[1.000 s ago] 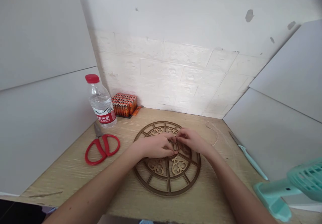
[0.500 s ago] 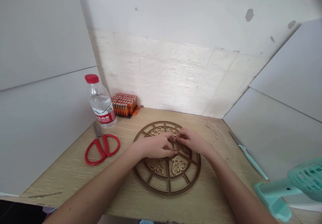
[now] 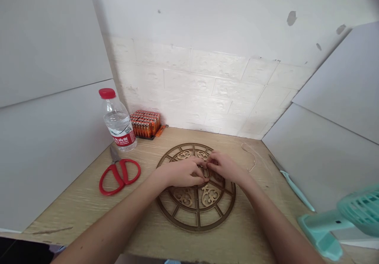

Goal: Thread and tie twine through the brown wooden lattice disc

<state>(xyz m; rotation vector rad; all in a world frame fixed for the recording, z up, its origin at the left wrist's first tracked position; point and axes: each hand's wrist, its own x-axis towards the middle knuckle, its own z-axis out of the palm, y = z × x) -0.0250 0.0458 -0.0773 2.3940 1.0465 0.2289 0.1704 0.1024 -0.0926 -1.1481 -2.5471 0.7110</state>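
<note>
A pale wood worktop (image 3: 71, 212) is sitting between grey boards (image 3: 50, 58) and against a white brick-pattern wall (image 3: 207, 86). Going left to right, red scissors (image 3: 118, 178) are lying near the left edge, with a capped water bottle (image 3: 118, 123) standing beyond them and a tray of orange lighters (image 3: 145, 124) standing against the wall. A fretwork disc (image 3: 197, 212) is lying flat at mid-worktop. The left hand (image 3: 182, 172) and right hand (image 3: 226, 167) are meeting over its centre, each in a narrow grip, though what they are pinching is too small to tell. Loose twine (image 3: 250, 157), a teal-handled knife (image 3: 296, 191) and a teal fan (image 3: 359, 208) are lying further right, with the fan nearest.
</note>
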